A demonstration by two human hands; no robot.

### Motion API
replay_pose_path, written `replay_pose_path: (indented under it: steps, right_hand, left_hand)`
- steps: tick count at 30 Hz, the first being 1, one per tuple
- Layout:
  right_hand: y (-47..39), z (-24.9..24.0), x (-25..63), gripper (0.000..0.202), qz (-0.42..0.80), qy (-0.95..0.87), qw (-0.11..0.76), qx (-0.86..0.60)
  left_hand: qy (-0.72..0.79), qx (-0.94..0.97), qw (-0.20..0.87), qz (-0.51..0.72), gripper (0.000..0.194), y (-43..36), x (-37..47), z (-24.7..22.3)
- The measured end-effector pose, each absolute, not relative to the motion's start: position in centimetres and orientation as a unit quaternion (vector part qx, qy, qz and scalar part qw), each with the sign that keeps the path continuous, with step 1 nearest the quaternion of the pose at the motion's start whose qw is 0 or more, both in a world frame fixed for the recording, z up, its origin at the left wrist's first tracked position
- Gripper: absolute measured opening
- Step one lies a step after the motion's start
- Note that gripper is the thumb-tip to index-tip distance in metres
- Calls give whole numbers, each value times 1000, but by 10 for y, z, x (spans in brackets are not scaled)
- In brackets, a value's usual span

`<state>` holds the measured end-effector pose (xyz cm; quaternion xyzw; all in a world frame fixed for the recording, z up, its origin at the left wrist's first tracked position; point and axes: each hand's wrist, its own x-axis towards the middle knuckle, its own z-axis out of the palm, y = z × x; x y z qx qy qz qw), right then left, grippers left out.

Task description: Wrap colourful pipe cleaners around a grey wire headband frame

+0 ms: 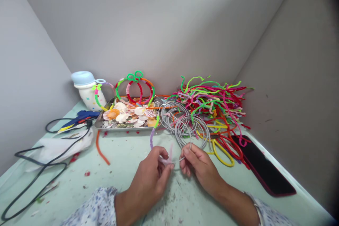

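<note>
My left hand (150,176) is closed in a pinch on a pale pink pipe cleaner (171,152), whose loose end sticks up by the fingertips. Between my two hands runs a short bare stretch of thin grey wire (177,161). My right hand (197,165) grips that wire, fingers curled, and more of it rises above the thumb. Behind my left hand, a purple and green fuzzy-wrapped length (152,137) curves upward; my fingers hide where it leads. Just beyond my right hand lie loose coils of grey wire (192,127).
A metal tray (127,129) of seashells stands at the back, with fuzzy-wrapped hoops (140,93) on it. Nearby are a pipe-cleaner heap (212,99), a black phone (262,166), a white bottle (91,95), blue-handled pliers (84,116) and a black cable (39,164).
</note>
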<state>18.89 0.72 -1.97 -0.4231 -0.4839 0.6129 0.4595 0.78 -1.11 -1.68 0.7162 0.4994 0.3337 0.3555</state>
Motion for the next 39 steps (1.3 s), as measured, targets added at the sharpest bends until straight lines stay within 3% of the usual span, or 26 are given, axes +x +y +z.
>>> replay_pose_path:
  steps: [6, 10, 17, 39]
  right_hand:
    - [11, -21, 190, 37, 647, -432, 474, -413]
    - [13, -24, 192, 36, 659, -423, 470, -407]
    - [13, -24, 192, 35, 659, -418, 473, -410]
    - [13, -24, 192, 36, 663, -416, 474, -403]
  left_hand:
    - [474, 744, 293, 368, 2, -10, 7, -17]
    - [439, 775, 251, 380, 12, -8, 8, -12]
    - [407, 783, 242, 402, 20, -7, 7, -10]
    - [393, 776, 208, 448, 21, -4, 6, -14]
